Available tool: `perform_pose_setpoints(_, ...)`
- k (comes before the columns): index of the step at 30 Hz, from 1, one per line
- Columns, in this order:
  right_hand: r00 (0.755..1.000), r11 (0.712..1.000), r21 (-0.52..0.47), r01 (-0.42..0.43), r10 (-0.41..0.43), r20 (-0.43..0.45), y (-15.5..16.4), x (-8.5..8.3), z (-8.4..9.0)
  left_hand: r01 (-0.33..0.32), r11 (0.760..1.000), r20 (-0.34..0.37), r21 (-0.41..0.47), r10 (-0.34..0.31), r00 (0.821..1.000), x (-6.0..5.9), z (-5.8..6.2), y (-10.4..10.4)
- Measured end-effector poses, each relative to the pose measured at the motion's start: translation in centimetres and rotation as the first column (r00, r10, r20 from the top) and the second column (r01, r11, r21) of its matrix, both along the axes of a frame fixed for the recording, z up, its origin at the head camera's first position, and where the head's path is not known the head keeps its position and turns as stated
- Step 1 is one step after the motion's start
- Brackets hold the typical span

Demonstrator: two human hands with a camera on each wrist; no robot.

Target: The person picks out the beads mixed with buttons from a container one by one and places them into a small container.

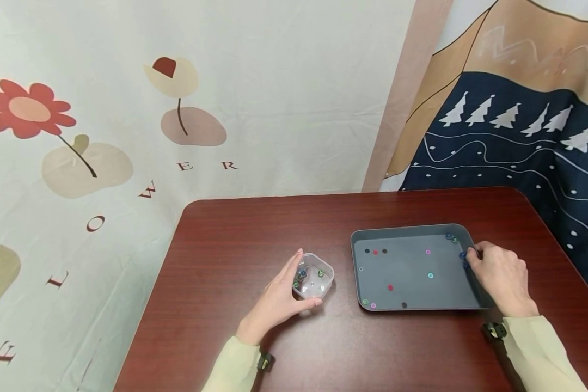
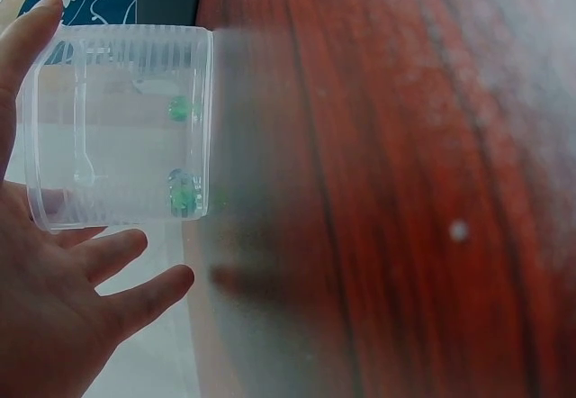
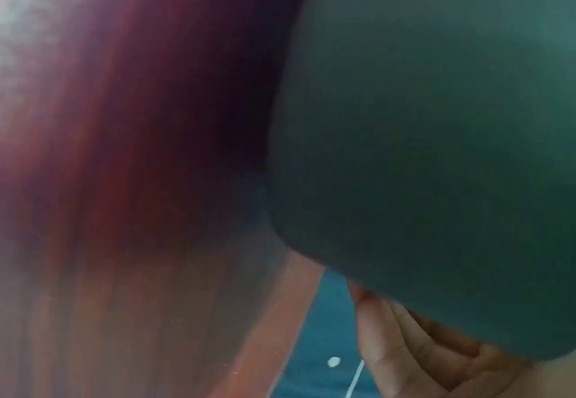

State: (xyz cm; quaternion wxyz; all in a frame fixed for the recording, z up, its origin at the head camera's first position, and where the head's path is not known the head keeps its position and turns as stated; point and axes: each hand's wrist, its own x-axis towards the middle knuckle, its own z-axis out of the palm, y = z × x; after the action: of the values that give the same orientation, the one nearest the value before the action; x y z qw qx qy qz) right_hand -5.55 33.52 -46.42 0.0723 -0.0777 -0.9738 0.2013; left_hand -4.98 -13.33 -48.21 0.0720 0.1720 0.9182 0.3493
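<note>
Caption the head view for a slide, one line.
Left hand cups a clear plastic container; right hand grips a gray tray by its right edge, small colored pieces inside.

A reddish-brown, wood-grained table [image 1: 225,239] with rounded far corners stands before a white fabric backdrop [image 1: 299,98]. The backdrop carries a red flower [image 1: 29,109], a cream round flower [image 1: 188,79] and dark-red capital letters [image 1: 148,189]. At right, a pale pink band [image 1: 405,92] runs beside a navy-and-tan fabric [image 1: 514,84] bearing white trees [image 1: 506,117].

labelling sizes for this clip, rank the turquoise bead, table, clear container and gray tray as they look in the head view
1. Table, partly cut off by the frame
2. Gray tray
3. Clear container
4. Turquoise bead
</note>
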Motion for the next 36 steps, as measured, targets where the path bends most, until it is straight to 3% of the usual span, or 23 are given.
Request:
perform_pose_setpoints(7,1.000,1.000,-0.002,0.006,-0.006,0.020,0.1,-0.2,0.4,-0.003,1.000,0.006,-0.001,0.003,1.000,0.0,0.1,0.1)
perform_pose_setpoints(16,0.998,0.999,-0.026,0.020,-0.019,0.068,0.3,0.1,-0.8,0.002,1.000,0.002,0.004,-0.002,1.000,0.1,0.1,0.1)
perform_pose_setpoints(23,0.999,0.999,-0.035,0.011,-0.009,0.049,0.4,0.0,-1.3,0.000,1.000,-0.001,0.004,0.000,1.000,0.0,0.0,0.1)
perform_pose_setpoints(30,0.995,0.995,-0.071,0.069,-0.064,0.077,0.1,-0.1,-1.2,0.001,1.000,-0.002,0.003,-0.001,1.000,0.0,0.1,0.0)
perform_pose_setpoints(36,0.996,0.995,-0.063,0.076,-0.073,0.050,0.0,-0.1,-1.1,-0.001,1.000,0.002,0.002,0.001,1.000,0.1,0.1,0.1)
